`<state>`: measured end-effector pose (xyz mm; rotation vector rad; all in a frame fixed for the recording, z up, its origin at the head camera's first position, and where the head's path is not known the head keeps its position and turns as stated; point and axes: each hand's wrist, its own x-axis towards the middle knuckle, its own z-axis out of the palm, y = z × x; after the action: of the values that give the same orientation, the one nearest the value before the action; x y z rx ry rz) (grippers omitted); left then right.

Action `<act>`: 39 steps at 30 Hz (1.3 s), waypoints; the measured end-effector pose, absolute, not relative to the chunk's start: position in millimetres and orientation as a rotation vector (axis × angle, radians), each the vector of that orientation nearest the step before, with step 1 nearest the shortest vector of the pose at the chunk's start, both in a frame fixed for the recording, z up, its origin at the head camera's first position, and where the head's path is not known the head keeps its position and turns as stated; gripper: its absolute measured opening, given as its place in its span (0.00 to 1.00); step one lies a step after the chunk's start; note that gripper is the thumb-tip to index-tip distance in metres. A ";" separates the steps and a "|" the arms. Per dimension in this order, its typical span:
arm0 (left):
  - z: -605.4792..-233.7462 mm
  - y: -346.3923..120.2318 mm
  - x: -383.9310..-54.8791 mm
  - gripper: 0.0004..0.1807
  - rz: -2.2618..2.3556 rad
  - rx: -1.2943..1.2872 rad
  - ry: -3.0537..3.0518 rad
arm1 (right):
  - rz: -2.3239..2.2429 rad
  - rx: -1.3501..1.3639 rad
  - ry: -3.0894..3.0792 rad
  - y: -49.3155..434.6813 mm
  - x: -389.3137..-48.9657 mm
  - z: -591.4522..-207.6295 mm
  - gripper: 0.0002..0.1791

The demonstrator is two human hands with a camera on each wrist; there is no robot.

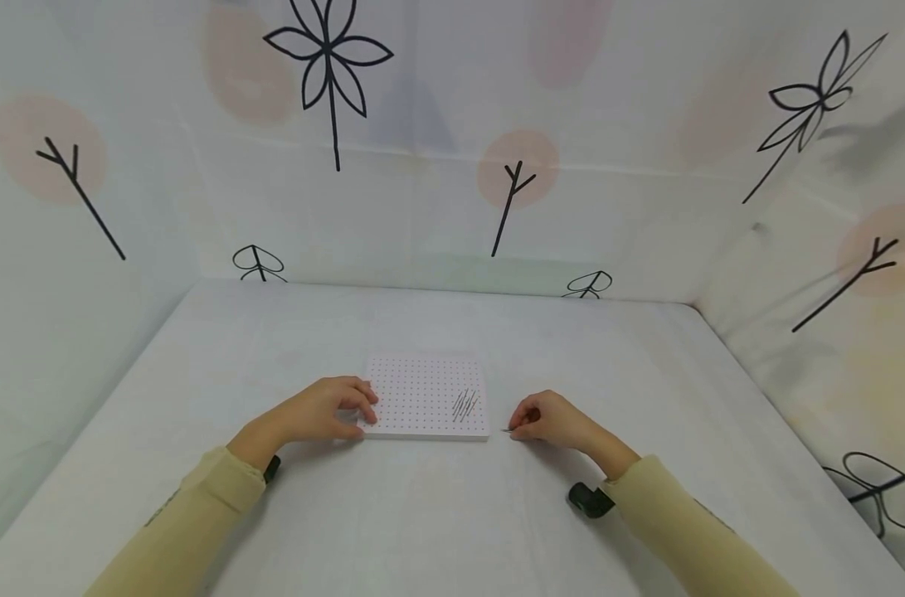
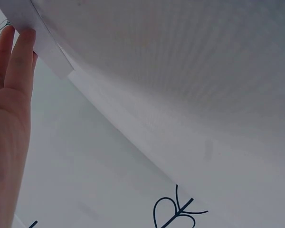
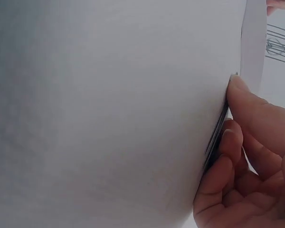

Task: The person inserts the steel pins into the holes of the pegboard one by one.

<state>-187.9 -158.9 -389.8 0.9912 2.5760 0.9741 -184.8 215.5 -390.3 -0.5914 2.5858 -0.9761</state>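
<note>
A white board [image 1: 422, 398] with a grid of small dark dots lies flat on the table. Several thin dark pins [image 1: 464, 405], slanted and roughly parallel, show at its right side; whether they stand in it or lie on it I cannot tell. My left hand [image 1: 325, 410] rests at the board's left edge, fingertips on top and thumb by the front corner. The left wrist view shows fingers [image 2: 20, 64] touching the board's side wall. Right of the board, apart from it, my right hand [image 1: 552, 421] pinches thin dark pins [image 3: 216, 137] between thumb and curled fingers, low over the table.
The table [image 1: 422, 522] has a white cover. White cloth walls with black plant drawings [image 1: 510, 207] stand at the back and both sides. A dark wrist device [image 1: 591, 500] sits under the right sleeve.
</note>
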 end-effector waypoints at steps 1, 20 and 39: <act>-389.7 -158.9 -187.8 0.09 0.976 0.992 2.574 | -0.970 -0.588 2.581 215.3 -185.0 -389.9 0.04; -388.3 -158.4 -189.6 0.09 0.953 0.991 2.591 | -0.927 -0.553 2.552 214.2 -186.8 -385.7 0.04; -388.1 -157.9 -188.7 0.09 0.952 0.988 2.583 | -1.307 -0.596 2.629 201.9 -182.2 -379.8 0.06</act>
<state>-188.7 -157.9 -388.1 0.9885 2.5834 0.9522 -182.2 201.9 -379.8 -0.5964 2.6294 -1.3072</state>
